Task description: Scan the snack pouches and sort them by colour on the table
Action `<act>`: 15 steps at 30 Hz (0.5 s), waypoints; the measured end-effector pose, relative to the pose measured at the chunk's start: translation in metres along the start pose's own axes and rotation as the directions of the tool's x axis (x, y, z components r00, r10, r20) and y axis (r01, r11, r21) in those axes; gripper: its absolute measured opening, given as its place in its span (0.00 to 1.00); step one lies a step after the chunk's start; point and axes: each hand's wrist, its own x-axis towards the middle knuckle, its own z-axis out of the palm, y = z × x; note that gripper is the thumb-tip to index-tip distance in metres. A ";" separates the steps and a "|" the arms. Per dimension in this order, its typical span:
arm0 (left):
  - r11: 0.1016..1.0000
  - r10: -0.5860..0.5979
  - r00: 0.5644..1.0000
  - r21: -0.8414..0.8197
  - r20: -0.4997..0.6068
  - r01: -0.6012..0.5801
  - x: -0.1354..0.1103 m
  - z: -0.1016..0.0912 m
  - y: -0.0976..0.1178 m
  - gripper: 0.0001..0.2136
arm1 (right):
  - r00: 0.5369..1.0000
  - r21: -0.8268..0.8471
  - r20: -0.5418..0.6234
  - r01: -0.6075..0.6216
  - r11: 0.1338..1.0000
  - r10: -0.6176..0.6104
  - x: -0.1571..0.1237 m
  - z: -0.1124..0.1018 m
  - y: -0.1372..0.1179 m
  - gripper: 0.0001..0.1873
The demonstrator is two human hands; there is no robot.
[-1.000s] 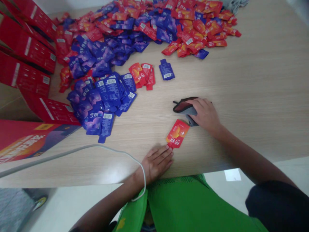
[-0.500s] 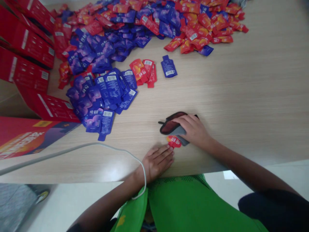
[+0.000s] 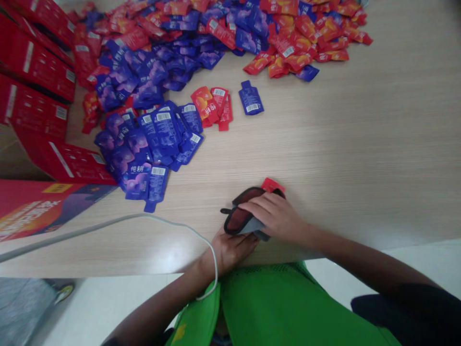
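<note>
Green vest (image 3: 295, 307): split in front into a narrow left flap and a broad right panel
Mesh trim (image 3: 268, 272): perforated, green
Yellow mark (image 3: 179, 332): set on the flap, blurred
Right sleeve (image 3: 406, 312): dark, short
Left hand (image 3: 230, 250), right hand (image 3: 275, 216): left bare
Cable (image 3: 144, 216): slim, pale grey, looped across the left wrist

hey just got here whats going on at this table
A person's right hand holds a black-edged grey cloth item over a red pouch, so only the pouch's far end shows. The left hand lies flat near the table's front edge, its fingers partly hidden by the cloth item. A big heap of red and blue pouches spreads across the far side, with red boxes at the left.
</note>
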 end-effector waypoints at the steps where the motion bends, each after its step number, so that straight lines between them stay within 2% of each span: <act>1: 1.000 0.001 1.000 -0.005 -0.002 -0.001 0.000 0.000 0.000 0.10 | 1.000 -0.005 0.022 0.018 1.000 -0.018 -0.002 0.008 0.000 0.21; 3: 1.000 0.022 1.000 -0.007 0.018 -0.022 0.001 -0.002 -0.001 0.12 | 1.000 -0.032 0.010 -0.020 0.999 0.020 -0.003 0.016 0.012 0.21; 5: 0.999 0.037 0.998 -0.003 0.044 -0.037 0.003 -0.004 -0.001 0.14 | 0.994 -0.077 -0.031 -0.103 0.992 0.101 -0.001 0.012 0.038 0.23; 8: 0.999 0.036 0.998 0.005 0.056 -0.036 0.003 -0.005 -0.001 0.15 | 0.969 -0.177 -0.090 -0.243 0.954 0.231 0.004 -0.010 0.085 0.27; 10: 0.999 0.035 0.998 0.011 0.056 -0.036 0.003 -0.005 -0.001 0.15 | 0.942 -0.216 -0.162 -0.324 0.921 0.293 0.007 -0.028 0.105 0.28; 12: 0.999 0.037 0.998 0.013 0.046 -0.038 0.003 -0.004 -0.001 0.15 | 0.892 -0.189 -0.301 -0.401 0.896 0.336 0.010 -0.044 0.109 0.28; 14: 0.999 0.037 0.998 0.010 0.041 -0.038 0.002 -0.003 -0.001 0.15 | 0.836 -0.121 -0.424 -0.434 0.893 0.349 0.011 -0.052 0.093 0.28; 15: 0.999 0.039 0.998 0.008 0.045 -0.039 0.001 -0.002 -0.001 0.15 | 0.831 -0.089 -0.445 -0.413 0.906 0.335 0.011 -0.052 0.079 0.27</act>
